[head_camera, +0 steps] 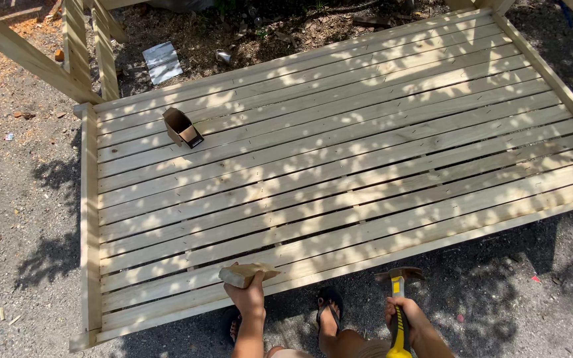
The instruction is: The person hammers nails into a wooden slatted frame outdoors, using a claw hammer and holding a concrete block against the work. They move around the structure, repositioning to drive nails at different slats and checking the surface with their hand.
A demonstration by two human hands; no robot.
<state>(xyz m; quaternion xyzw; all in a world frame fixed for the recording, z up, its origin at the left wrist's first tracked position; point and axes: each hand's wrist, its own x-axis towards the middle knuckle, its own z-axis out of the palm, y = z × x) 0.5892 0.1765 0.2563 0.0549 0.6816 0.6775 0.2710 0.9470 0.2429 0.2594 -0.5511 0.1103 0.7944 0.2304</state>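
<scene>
Nearest the camera, at the bottom edge, the person's right hand [406, 313] is clenched around the yellow-and-black handle of a claw hammer [398, 298]. The hammer points away from the body, its dark metal head [400, 274] hanging over the gravel just short of the wooden frame's near edge. Beside it, a foot in a black flip-flop sandal [329, 305] stands on the grey gravel ground [532, 311].

To the left, the left hand [249, 296] grasps a small pale wooden block [247, 274] from below. The block is short and chunky, with a rough, slanted end, lit bright tan by the sun. It is held against the nearest slat at the frame's front edge.

Beyond the hands lies a large slatted frame of light, unfinished pine boards [339, 152], flat and low over the ground. The long slats run side by side with narrow gaps between them, and leaf shadows dapple the whole surface.

Farther back, toward the frame's left side, a small open brown cardboard box [181, 126] lies tipped on the slats.

Past the far edge are dark soil, a crumpled silvery sheet [162, 62], and upright pale wooden posts [87, 46] at top left.
</scene>
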